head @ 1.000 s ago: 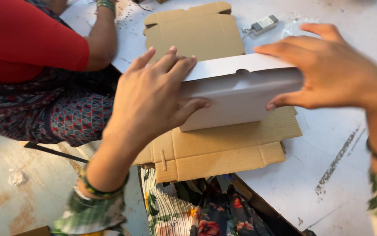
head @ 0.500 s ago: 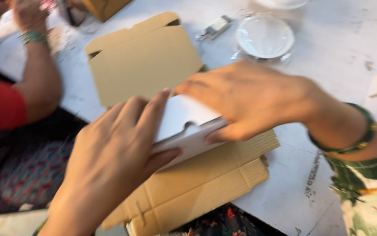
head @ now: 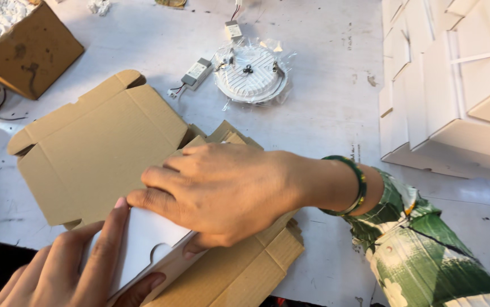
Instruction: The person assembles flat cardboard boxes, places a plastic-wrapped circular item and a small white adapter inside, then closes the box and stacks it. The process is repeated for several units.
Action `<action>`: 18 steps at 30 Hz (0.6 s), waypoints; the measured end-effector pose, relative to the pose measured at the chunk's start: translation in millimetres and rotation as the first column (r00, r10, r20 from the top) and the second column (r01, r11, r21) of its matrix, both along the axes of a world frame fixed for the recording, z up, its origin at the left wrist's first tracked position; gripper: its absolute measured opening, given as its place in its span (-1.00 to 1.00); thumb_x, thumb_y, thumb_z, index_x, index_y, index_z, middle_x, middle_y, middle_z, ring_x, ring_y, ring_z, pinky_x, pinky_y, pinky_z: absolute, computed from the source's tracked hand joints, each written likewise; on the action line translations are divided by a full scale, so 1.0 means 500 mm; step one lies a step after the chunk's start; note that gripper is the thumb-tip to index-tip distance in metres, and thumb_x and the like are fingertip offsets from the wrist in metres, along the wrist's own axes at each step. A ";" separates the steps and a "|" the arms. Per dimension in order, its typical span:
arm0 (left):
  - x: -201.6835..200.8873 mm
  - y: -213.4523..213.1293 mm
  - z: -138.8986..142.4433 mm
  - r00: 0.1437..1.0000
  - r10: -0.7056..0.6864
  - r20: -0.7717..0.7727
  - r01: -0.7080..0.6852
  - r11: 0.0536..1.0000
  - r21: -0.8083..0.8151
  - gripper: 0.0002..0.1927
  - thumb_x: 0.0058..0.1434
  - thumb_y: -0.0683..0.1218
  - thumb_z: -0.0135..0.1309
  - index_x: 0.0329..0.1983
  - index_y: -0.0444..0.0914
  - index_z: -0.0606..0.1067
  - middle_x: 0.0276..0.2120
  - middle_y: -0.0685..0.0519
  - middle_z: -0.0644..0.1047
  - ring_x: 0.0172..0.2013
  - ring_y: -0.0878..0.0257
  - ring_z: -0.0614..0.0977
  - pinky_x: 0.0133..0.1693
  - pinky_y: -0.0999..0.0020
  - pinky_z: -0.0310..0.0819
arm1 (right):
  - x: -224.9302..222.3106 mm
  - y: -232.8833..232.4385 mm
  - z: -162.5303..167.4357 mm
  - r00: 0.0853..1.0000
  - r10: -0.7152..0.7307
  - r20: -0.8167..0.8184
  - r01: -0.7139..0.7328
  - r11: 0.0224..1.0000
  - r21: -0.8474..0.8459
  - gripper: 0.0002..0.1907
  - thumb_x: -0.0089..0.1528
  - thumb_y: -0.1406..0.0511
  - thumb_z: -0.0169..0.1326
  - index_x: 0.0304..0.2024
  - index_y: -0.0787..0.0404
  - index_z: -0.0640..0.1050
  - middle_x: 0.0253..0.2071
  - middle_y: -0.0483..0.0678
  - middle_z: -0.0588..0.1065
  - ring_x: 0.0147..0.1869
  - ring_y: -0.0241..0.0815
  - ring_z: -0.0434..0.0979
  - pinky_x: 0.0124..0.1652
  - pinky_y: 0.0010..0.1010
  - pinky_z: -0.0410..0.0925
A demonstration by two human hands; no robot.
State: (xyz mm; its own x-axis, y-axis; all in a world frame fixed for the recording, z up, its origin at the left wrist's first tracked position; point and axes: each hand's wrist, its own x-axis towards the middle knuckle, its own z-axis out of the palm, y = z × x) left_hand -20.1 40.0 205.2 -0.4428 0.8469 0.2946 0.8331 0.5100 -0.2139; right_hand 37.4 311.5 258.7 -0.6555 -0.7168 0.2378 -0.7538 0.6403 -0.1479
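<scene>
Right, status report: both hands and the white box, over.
Left hand and right hand both grip the small white cardboard box. Box sits over flat brown corrugated cardboard blanks. Round wrapped white lamp lies apart, nothing in the way.

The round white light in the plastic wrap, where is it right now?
In the head view, the round white light lies on the table at top centre, beside its small driver box, beyond the flat cardboard.

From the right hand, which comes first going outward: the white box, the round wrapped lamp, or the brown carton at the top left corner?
Measured from the right hand in the head view:
1. White box, under its fingers, touching.
2. Round wrapped lamp, farther up the table, centre.
3. Brown carton, far top left corner.
</scene>
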 end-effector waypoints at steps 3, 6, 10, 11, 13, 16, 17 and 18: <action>0.002 0.001 -0.001 0.997 -0.047 -0.058 0.048 0.999 0.011 -0.05 -0.02 0.44 0.15 0.28 -0.28 0.50 -0.15 -0.15 0.63 -0.24 0.09 0.73 -0.30 0.21 0.62 | 0.010 -0.003 -0.003 1.000 -0.018 -0.011 0.018 1.000 0.001 -0.09 0.07 0.05 0.31 0.28 0.47 0.34 0.01 0.17 0.42 -0.01 0.04 0.54 -0.10 -0.16 0.44; 0.013 0.002 0.025 0.995 -0.057 -0.081 0.058 0.998 0.016 -0.11 -0.01 0.39 0.16 0.26 -0.26 0.51 -0.07 -0.18 0.63 -0.23 0.11 0.73 -0.29 0.27 0.61 | 0.008 -0.005 -0.007 0.999 -0.041 0.002 0.041 0.998 0.052 -0.08 0.06 0.01 0.30 0.28 0.45 0.34 0.00 0.14 0.42 -0.02 0.02 0.54 -0.11 -0.15 0.43; 0.050 0.017 0.056 0.998 -0.016 -0.059 0.025 0.987 0.157 -0.14 -0.07 0.32 0.18 0.23 -0.26 0.50 -0.09 -0.10 0.64 -0.20 0.13 0.72 -0.24 0.28 0.58 | 0.004 -0.006 -0.012 0.997 -0.076 -0.018 0.077 0.996 0.044 -0.04 0.03 -0.09 0.31 0.26 0.37 0.35 -0.01 0.09 0.43 -0.02 0.02 0.55 -0.09 -0.12 0.42; 0.056 0.022 0.062 0.999 0.004 -0.052 0.004 0.987 0.158 -0.12 -0.06 0.34 0.19 0.25 -0.25 0.51 -0.11 -0.08 0.64 -0.20 0.14 0.72 -0.24 0.28 0.58 | 0.006 -0.007 -0.013 0.996 -0.080 -0.027 0.081 0.996 0.033 -0.04 0.02 -0.10 0.31 0.26 0.35 0.35 0.00 0.07 0.43 -0.01 0.02 0.55 -0.08 -0.12 0.42; 0.063 0.034 0.069 0.998 0.042 -0.036 -0.036 0.987 0.158 -0.09 -0.06 0.38 0.20 0.27 -0.22 0.52 -0.14 -0.02 0.65 -0.19 0.15 0.71 -0.24 0.29 0.56 | 0.009 -0.008 -0.015 0.995 -0.091 -0.043 0.091 0.996 0.007 -0.04 0.01 -0.12 0.31 0.26 0.30 0.35 0.01 0.04 0.45 0.02 0.02 0.55 -0.07 -0.12 0.42; 0.077 0.043 0.074 0.978 0.183 -0.100 -0.169 0.977 0.133 -0.09 -0.07 0.43 0.20 0.23 -0.21 0.54 -0.20 0.03 0.65 -0.18 0.21 0.72 -0.19 0.34 0.60 | 0.013 -0.013 -0.016 0.986 -0.155 -0.059 0.157 0.987 0.029 -0.02 0.00 -0.23 0.31 0.23 0.22 0.36 -0.01 0.00 0.47 0.00 0.02 0.55 -0.03 -0.15 0.42; 0.079 0.045 0.074 0.974 0.174 -0.145 -0.153 0.978 0.144 -0.11 -0.06 0.43 0.19 0.21 -0.22 0.54 -0.20 0.03 0.66 -0.19 0.22 0.72 -0.21 0.34 0.60 | 0.014 -0.015 -0.016 0.984 -0.168 -0.059 0.170 0.985 0.031 0.00 -0.02 -0.24 0.30 0.23 0.22 0.36 -0.01 0.00 0.47 0.01 0.03 0.55 -0.04 -0.15 0.41; 0.081 0.046 0.073 0.968 0.164 -0.189 -0.136 0.979 0.153 -0.12 -0.06 0.42 0.19 0.19 -0.24 0.55 -0.21 0.03 0.66 -0.21 0.23 0.72 -0.22 0.35 0.60 | 0.014 -0.017 -0.017 0.982 -0.181 -0.057 0.183 0.983 0.032 0.01 -0.04 -0.25 0.30 0.23 0.22 0.36 -0.01 0.00 0.47 0.02 0.04 0.54 -0.04 -0.14 0.41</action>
